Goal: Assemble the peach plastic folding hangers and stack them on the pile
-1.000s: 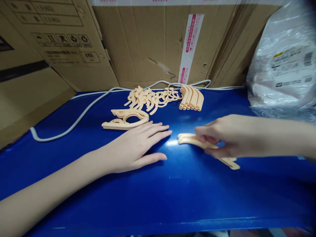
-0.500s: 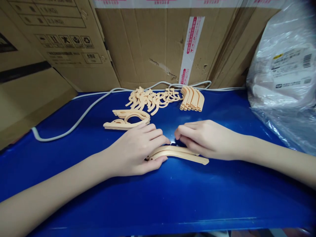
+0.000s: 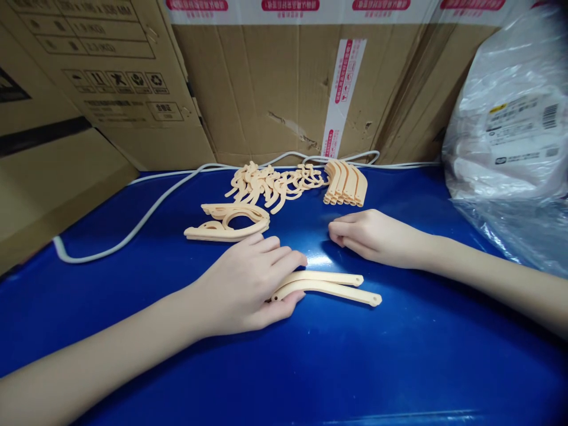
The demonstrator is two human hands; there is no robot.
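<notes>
My left hand (image 3: 252,284) is closed around the left ends of two cream plastic hanger arms (image 3: 328,286), thumb on the near side and fingers on the far side. The arms lie together on the blue table, their holed right ends spread slightly apart. My right hand (image 3: 361,235) rests off to the right, behind the arms and apart from them. Its fingers are curled together, and whatever may be in them is hidden. Just beyond my left hand lie folded hangers (image 3: 226,232), stacked on each other.
At the back are a heap of small curved hook pieces (image 3: 261,183) and a neat stack of curved arms (image 3: 345,183). A white cable (image 3: 155,207) runs along the rear. Cardboard boxes (image 3: 266,89) wall the back and left; a plastic-wrapped bundle (image 3: 510,130) stands right.
My right hand has drawn away from the arms, back and to the right, uncovering their right ends. My left hand keeps its hold. The view has tilted slightly upward.
</notes>
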